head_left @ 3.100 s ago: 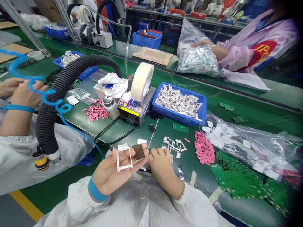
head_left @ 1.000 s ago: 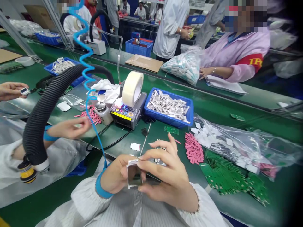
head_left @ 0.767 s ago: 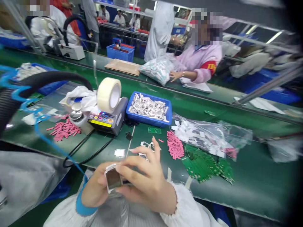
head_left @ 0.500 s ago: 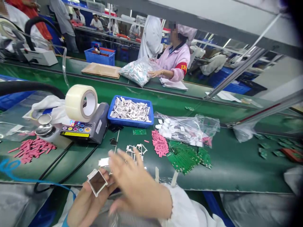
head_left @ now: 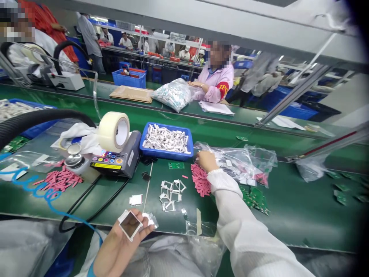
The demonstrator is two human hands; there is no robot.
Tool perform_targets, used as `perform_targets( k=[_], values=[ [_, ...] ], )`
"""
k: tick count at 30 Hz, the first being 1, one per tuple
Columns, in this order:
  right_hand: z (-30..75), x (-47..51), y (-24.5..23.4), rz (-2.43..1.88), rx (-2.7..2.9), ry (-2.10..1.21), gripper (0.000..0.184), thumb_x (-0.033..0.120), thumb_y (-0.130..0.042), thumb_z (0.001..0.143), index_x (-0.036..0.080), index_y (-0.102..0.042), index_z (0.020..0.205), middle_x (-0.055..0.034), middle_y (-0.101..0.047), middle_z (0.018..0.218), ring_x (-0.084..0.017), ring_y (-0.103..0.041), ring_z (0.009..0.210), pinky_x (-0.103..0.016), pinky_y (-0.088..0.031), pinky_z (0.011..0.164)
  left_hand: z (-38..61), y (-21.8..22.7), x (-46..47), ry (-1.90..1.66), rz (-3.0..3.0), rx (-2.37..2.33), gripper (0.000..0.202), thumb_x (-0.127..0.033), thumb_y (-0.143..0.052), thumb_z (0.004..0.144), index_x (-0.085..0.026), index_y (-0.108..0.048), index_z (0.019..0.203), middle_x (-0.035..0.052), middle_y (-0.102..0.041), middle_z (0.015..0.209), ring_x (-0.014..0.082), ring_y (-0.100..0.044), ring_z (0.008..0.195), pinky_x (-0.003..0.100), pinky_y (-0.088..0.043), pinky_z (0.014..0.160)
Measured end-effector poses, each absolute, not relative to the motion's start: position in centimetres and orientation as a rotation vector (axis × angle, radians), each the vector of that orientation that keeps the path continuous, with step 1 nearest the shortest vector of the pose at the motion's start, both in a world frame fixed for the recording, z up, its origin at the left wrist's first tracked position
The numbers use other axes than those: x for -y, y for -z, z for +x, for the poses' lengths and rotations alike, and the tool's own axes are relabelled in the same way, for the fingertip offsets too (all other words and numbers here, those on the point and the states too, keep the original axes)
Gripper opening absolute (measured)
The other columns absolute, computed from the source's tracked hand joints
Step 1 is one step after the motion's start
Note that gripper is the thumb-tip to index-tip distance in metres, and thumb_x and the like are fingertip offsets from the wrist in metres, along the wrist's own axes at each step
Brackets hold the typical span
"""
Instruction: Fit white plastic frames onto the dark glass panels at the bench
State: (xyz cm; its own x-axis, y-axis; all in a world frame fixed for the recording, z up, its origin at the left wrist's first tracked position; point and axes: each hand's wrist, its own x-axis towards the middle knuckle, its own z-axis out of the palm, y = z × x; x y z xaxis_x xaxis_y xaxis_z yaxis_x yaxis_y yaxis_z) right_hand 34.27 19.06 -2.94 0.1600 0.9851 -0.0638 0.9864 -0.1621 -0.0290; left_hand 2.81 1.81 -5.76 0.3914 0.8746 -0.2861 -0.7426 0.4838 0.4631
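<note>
Gripping a framed panel near the bench edge, my left hand faces palm up; my right hand is at the pink strips, fingertips hidden, grip unclear.

The right arm was covered by a long, loose white sleeve, creased along its length. The sleeve ended in a gathered cuff, drawn in around the wrist so that the right hand was left bare. The left hand was likewise bare. A blue band encircled the left wrist; only a portion of it was visible. A blue cord, coiled over part of its length, crossed the left end of the worktop's front edge and ran straight toward the left forearm. Pale, folded fabric covered the body below that edge.
</note>
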Motion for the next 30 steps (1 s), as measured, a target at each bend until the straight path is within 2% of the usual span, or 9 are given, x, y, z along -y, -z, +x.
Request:
perform_targets(
  k=[4, 7, 9, 11, 14, 19, 25, 27, 30],
  values=[
    [31.8, -16.9, 1.1, 2.469, -2.176, 0.092, 0.019, 0.026, -0.046, 0.091, 0.011, -0.055, 0.098, -0.0103, -0.064, 0.094, -0.020, -0.062, 0.089, -0.035, -0.047, 0.078, 2.1, 6.2, -2.2, -1.095, 0.300, -0.448, 0.037, -0.047, -0.070, 0.065, -0.025, -0.069, 0.094, 0.0039, -0.067, 0.095, 0.0234, -0.057, 0.096, 0.047, -0.040, 0.096],
    [27.6, -13.0, -0.6, 2.450, -2.487, 0.265, 0.021, 0.027, -0.030, 0.096, 0.015, -0.045, 0.105, -0.0051, -0.065, 0.086, -0.012, -0.063, 0.068, -0.023, -0.048, 0.063, 2.4, 5.7, -2.6, -1.134, 0.339, -0.423, 0.038, -0.048, -0.068, 0.067, -0.025, -0.069, 0.098, 0.0054, -0.066, 0.110, 0.0259, -0.055, 0.106, 0.047, -0.040, 0.096],
    [24.2, -9.9, -1.5, 2.359, -2.958, 0.592, 0.014, 0.028, -0.037, 0.094, 0.019, -0.046, 0.099, -0.0010, -0.065, 0.074, -0.010, -0.059, 0.055, -0.020, -0.045, 0.051, 2.7, 5.1, -2.7, -1.151, 0.383, -0.423, 0.041, -0.047, -0.068, 0.067, -0.025, -0.068, 0.101, 0.0064, -0.062, 0.119, 0.0278, -0.051, 0.113, 0.046, -0.038, 0.098],
    [21.0, -7.4, -1.9, 2.054, -3.333, 0.614, 0.006, 0.023, -0.047, 0.089, 0.021, -0.051, 0.093, 0.0008, -0.064, 0.074, -0.010, -0.060, 0.060, -0.020, -0.047, 0.055, 2.9, 4.5, -2.7, -1.171, 0.430, -0.425, 0.042, -0.047, -0.068, 0.067, -0.024, -0.068, 0.103, 0.0072, -0.058, 0.127, 0.0290, -0.047, 0.118, 0.046, -0.036, 0.100],
    [17.6, -5.6, -1.5, 1.687, -3.567, 0.420, 0.017, 0.011, -0.043, 0.088, 0.020, -0.057, 0.089, -0.0028, -0.063, 0.082, -0.012, -0.061, 0.076, -0.022, -0.049, 0.065, 3.1, 3.9, -2.4, -1.223, 0.478, -0.413, 0.038, -0.045, -0.067, 0.069, -0.023, -0.069, 0.100, 0.0074, -0.063, 0.119, 0.0271, -0.051, 0.113, 0.044, -0.035, 0.102],
    [15.4, -5.4, -0.3, 1.802, -3.474, 0.015, 0.024, 0.015, -0.040, 0.091, 0.016, -0.061, 0.079, -0.0028, -0.053, 0.066, -0.011, -0.050, 0.058, -0.023, -0.040, 0.051, 3.2, 3.4, -1.9, -1.300, 0.514, -0.454, 0.037, -0.044, -0.068, 0.069, -0.022, -0.070, 0.098, 0.0076, -0.064, 0.117, 0.0256, -0.054, 0.111, 0.038, -0.040, 0.098],
    [14.1, -5.7, -0.5, 1.764, -3.386, -0.112, 0.034, 0.013, -0.033, 0.090, 0.015, -0.056, 0.066, -0.0041, -0.049, 0.064, -0.013, -0.041, 0.053, -0.025, -0.030, 0.045, 3.2, 2.8, -2.0, -1.377, 0.535, -0.549, 0.035, -0.042, -0.069, 0.068, -0.022, -0.071, 0.098, 0.0092, -0.061, 0.123, 0.0277, -0.053, 0.113, 0.038, -0.042, 0.097],
    [14.3, -5.8, -0.8, 1.697, -3.430, 0.056, 0.029, 0.013, -0.036, 0.089, 0.014, -0.060, 0.073, -0.0053, -0.051, 0.068, -0.014, -0.045, 0.058, -0.026, -0.036, 0.049, 2.8, 2.8, -2.2, -1.407, 0.503, -0.576, 0.034, -0.041, -0.068, 0.070, -0.022, -0.071, 0.098, 0.0095, -0.064, 0.119, 0.0260, -0.055, 0.111, 0.036, -0.044, 0.095],
    [15.6, -6.0, -1.9, 1.486, -3.454, 0.670, 0.021, 0.013, -0.045, 0.085, 0.014, -0.062, 0.098, -0.0068, -0.057, 0.084, -0.016, -0.053, 0.077, -0.028, -0.047, 0.065, 1.7, 2.8, -2.3, -1.403, 0.493, -0.584, 0.033, -0.042, -0.066, 0.071, -0.019, -0.072, 0.094, 0.0104, -0.067, 0.112, 0.0248, -0.058, 0.107, 0.033, -0.045, 0.093]
  ],
)
